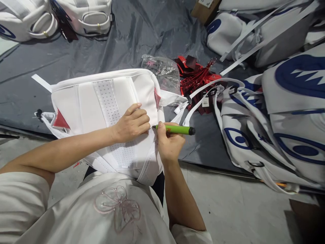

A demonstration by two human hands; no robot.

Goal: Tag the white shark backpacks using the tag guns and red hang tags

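Pressing the white backpack (101, 101) flat with a curled left hand (133, 122), the right hand (169, 142) grips a green pen-like tool (175, 129) at its seam; steadiness seems needed next.

White short-sleeved top with a pink flower on the chest

The person wears a white top (83, 217) of smooth, slightly glossy cloth. Its short sleeves (21, 200) end above the elbows, leaving both forearms bare. On the front sits an embroidered flower (118, 206) outlined in pale pink thread, with rounded petals and small shiny beads along its lines. The left hand (132, 123) and right hand (169, 144) are bare, with no rings, watch or gloves showing.
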